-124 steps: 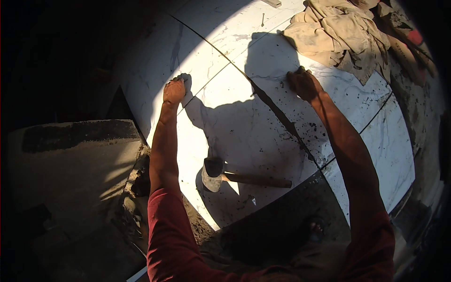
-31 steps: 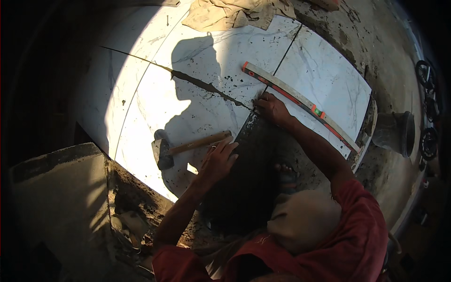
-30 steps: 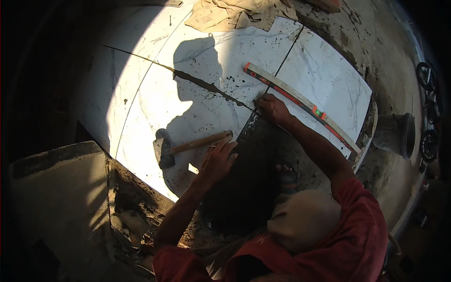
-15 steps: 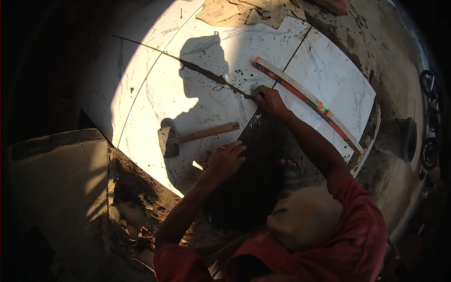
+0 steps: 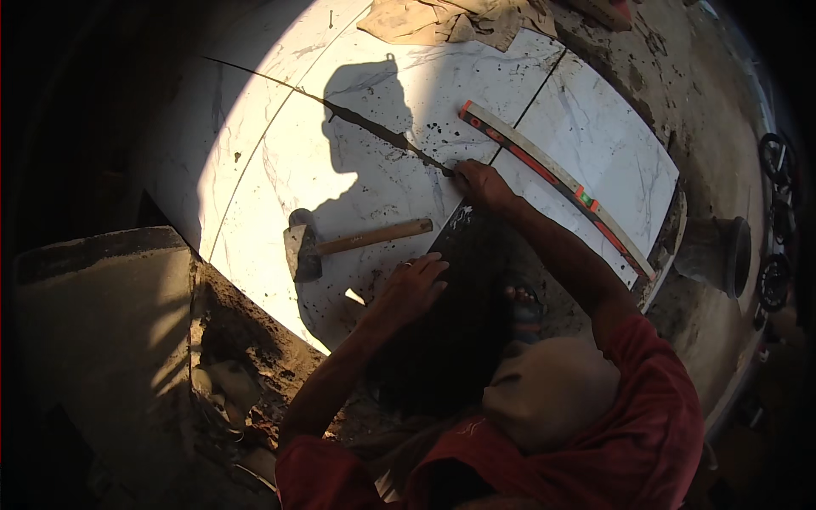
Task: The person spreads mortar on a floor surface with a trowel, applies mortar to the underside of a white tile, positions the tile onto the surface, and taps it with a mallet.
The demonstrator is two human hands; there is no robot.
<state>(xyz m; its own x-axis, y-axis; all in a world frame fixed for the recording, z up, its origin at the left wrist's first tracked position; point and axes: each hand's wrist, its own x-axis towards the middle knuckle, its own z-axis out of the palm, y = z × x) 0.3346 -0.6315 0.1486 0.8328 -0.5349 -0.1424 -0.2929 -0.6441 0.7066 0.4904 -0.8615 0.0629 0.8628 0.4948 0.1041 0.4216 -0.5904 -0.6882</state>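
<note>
My left hand (image 5: 410,287) lies on a white marbled tile (image 5: 382,197) near its edge, fingers stretched out and a little apart. Bent over, my right hand (image 5: 481,182) has its fingers closed at the tile corner, by the end of a dark, widening gap (image 5: 374,129). What those fingers hold, if anything, is hidden. A hammer (image 5: 374,237) with a wooden handle and a broad, dirty head rests on the tile just beyond my left hand. Past my right hand, a red and grey spirit level (image 5: 554,177) lies across the neighbouring tiles.
Crumpled tan cloth or paper (image 5: 459,20) covers the far tile edge. A raised concrete block (image 5: 102,306) stands at the left, beside rubble. Dark ground drops below the tile edge between my arms. A dark bucket-like container (image 5: 722,255) is at the right.
My right hand has shifted very slightly toward me at the tile corner, its fingers still bent. My left hand, the hammer and the level stay in place; the view moves a little.
</note>
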